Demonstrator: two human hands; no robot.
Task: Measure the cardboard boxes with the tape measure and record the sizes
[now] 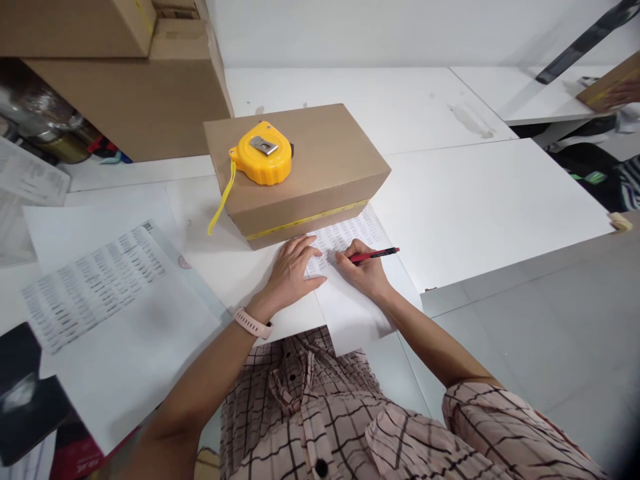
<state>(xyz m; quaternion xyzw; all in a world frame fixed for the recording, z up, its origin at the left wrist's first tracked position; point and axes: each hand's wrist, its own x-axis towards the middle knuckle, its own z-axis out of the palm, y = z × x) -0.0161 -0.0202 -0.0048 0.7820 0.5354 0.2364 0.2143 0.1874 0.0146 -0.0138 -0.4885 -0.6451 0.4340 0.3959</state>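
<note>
My right hand [367, 270] is closed round a red and black pen [377, 255], its tip down at a printed sheet of paper [345, 313]. That sheet hangs a little over the front edge of the table, and its far end runs under a cardboard box [320, 140]. My left hand [295, 270] lies flat with fingers apart on the sheet's left edge, holding nothing. On top of the box rests a yellow tape measure [265, 153], its yellow strap hanging down the left side. Yellow tape runs along the box's front face.
More printed sheets [145, 320] lie at the left. Behind them stand large stacked cardboard boxes [150, 100]. The white table [480, 200] stretches to the right, its front edge beside the tiled floor. At the far right, another person's hand [625, 93] touches a cardboard box [603, 87].
</note>
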